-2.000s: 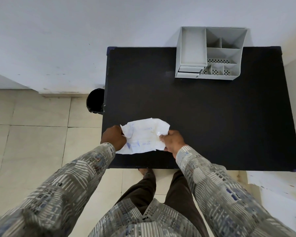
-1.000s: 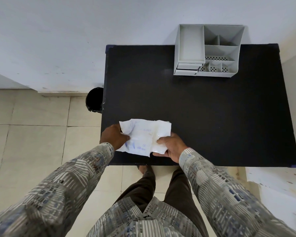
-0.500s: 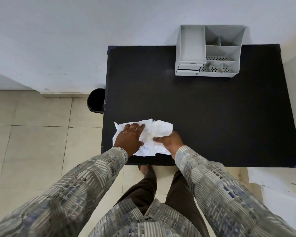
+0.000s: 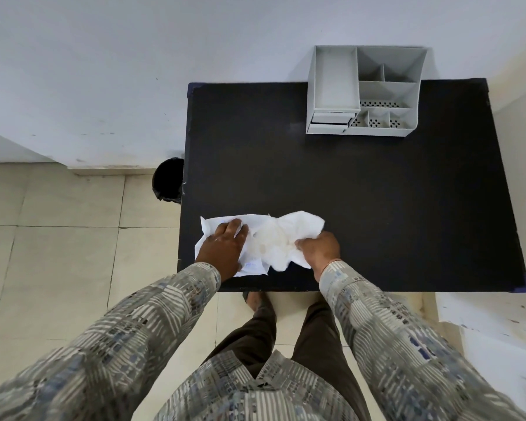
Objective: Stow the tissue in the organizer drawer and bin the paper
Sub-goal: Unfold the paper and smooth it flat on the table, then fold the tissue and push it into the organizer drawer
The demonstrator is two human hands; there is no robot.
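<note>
head view: lower centre of the frame, on the near edge of the black rectangular table (image 4: 377, 192), the left hand (image 4: 222, 249) lies flat and open on one creased white printed paper (image 4: 208, 224), apparently to pin it, while the right hand (image 4: 319, 249) pinches one soft white crumpled tissue (image 4: 286, 235) to draw it free. upper right: one grey plastic compartmented organizer (image 4: 334, 83), its two small drawers (image 4: 328, 123) closed. centre left, on the floor: one black round bin (image 4: 169, 183).
</note>
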